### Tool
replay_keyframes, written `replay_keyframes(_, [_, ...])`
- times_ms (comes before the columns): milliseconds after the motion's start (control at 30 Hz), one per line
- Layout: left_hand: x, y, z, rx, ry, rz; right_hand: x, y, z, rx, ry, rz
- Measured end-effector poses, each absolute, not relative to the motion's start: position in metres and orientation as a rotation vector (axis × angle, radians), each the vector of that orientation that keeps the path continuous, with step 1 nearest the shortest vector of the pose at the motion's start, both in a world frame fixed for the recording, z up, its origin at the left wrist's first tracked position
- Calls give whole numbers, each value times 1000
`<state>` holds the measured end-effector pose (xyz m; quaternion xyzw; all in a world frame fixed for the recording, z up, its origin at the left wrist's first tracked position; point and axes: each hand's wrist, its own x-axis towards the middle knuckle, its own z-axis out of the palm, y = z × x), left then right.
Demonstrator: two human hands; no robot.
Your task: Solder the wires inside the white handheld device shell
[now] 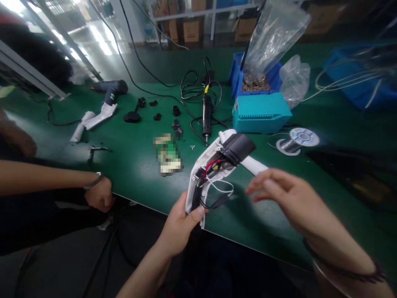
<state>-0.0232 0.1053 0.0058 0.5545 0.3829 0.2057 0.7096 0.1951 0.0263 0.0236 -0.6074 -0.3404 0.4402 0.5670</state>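
My left hand is wrapped round the handle end of a white, curved casing half, which looks like part of a handheld dryer or similar tool. Inside the open casing lie red, yellow and black wires, and a black cylinder sits at its top end. A thin white wire and a black lead hang out to the right. To the right of these, my right hand is in the air, fingers partly bent and apart, holding nothing. Behind the casing another white piece lies on the green table.
A black electric screwdriver with coiled cable lies beyond the casing. Around it are a teal box, a blue bin of screws, a solder spool, small black parts and a blue heat gun. Another person's hand rests at the left edge.
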Motion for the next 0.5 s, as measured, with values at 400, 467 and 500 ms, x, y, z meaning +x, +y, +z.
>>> replay_keyframes(400, [-3, 100, -6, 1133, 800, 407, 194, 75, 24, -1140, -366, 1038])
replay_keyframes(467, [-1, 103, -10, 1125, 816, 395, 196, 68, 16, -1099, -355, 1090])
replay_keyframes(500, [1, 104, -11, 1120, 822, 390, 194, 64, 12, -1054, -376, 1140])
